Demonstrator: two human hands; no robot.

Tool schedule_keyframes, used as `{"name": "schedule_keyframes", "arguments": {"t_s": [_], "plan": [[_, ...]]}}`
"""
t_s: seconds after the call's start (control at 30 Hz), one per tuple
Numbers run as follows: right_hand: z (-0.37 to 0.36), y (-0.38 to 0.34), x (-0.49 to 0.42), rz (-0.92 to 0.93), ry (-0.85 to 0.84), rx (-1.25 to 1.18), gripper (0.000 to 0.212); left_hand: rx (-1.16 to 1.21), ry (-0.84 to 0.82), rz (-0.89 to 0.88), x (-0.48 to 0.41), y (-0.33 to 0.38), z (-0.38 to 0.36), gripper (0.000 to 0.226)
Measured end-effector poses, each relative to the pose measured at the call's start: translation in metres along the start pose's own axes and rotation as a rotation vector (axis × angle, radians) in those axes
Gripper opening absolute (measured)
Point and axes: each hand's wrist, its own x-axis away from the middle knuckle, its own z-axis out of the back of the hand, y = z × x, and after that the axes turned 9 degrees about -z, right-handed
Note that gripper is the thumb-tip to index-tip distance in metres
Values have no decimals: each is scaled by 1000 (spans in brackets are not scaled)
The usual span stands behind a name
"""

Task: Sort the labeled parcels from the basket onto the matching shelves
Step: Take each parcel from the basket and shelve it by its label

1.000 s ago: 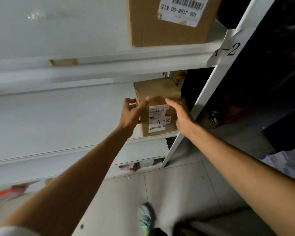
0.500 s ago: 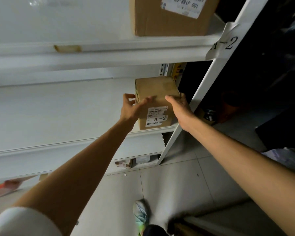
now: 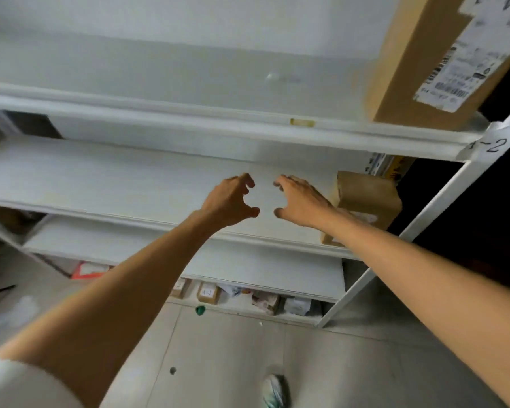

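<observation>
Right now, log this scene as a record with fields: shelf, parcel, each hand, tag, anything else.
middle shelf: white, holds one parcel at its right end
parcel: brown carton, standing on the middle shelf, not gripped
left hand: empty, loosely curled, over the middle shelf
right hand: empty, loosely curled, just left of the parcel
tag: white, by the right post, reads "-2"; first character blurred
big box: brown, on the shelf above, white label on its face

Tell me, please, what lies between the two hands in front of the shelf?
Nothing lies there: between the left hand and the right hand only the bare white shelf board shows, in the head view.
</observation>
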Motion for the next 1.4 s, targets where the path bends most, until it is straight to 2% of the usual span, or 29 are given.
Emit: {"name": "schedule_keyframes", "arguments": {"t_s": [0.13,0.3,0.47,0.67,0.9,1.1,1.23,1.4], "plan": [[-22,-122,1,281,-125,91,69,-66,81,253,108,-79,74,57],[-65,-281,34,673,-222,184,68,-107,270,587,278,-144,150,53],[-113,-414,108,1048,-320,166,70,-103,480,893,428,-146,183,51],[-178,-508,218,1507,-499,203,69,-94,593,1228,570,-103,162,48],[-240,-535,371,1930,-759,298,66,22,780,1694,717,13,67,47],[-273,-498,507,2297,-930,460,63,132,1021,2053,757,112,-29,43],[-274,-471,584,2525,-945,525,61,176,1200,2201,774,161,-77,45],[-291,-455,662,2662,-919,620,66,219,1376,2273,810,195,-112,45]]}}
